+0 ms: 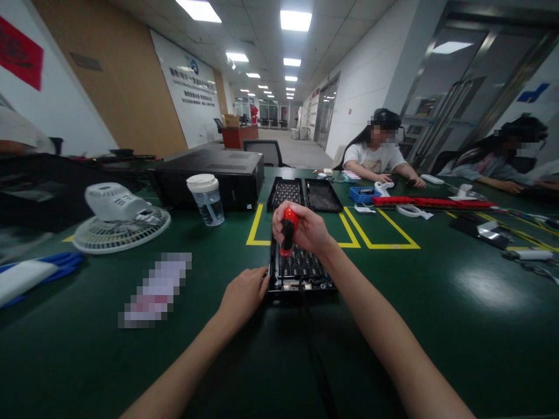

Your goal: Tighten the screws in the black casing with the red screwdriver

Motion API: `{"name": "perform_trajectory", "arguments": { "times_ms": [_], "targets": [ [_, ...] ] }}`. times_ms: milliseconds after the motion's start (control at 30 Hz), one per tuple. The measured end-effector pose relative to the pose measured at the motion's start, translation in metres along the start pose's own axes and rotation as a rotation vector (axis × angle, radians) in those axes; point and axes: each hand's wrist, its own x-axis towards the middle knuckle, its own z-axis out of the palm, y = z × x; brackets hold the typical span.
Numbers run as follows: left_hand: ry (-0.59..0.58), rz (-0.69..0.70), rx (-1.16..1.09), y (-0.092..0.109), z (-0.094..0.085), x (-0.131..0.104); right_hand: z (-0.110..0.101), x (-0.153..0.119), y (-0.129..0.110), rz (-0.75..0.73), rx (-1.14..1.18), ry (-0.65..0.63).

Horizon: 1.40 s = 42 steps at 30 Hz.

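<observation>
A black open case (305, 265) with rows of dark rounded shapes lies on the green table in front of me. Wrapped round a red and black screwdriver (288, 230), my right hand (305, 226) holds it upright over the left part of the case, its shaft pointing down at the near left corner. The tip is too small to make out. My left hand (247, 289) rests at the case's left edge, fingers together against its side. A dark cable runs from the near edge of the case toward me.
Beyond the case lie an open black tray (323, 195) and a similar filled one (286, 192). Leftward are a lidded cup (207, 201), a black box (209, 169) and a white fan (122, 218). A blue bin (363, 195) and red strip (432, 202) lie right, near two seated people.
</observation>
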Motion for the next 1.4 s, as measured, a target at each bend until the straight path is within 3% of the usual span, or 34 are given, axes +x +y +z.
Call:
{"name": "perform_trajectory", "arguments": {
  "times_ms": [667,1400],
  "targets": [
    [0.010,0.009,-0.001,-0.0012,0.0008,0.0002,0.0011,-0.0013,-0.0030,-0.005,-0.023,-0.097],
    [-0.005,0.003,-0.014,0.0004,-0.0009,0.0002,-0.0012,-0.0049,-0.0080,0.020,-0.014,-0.109]
  ]
}}
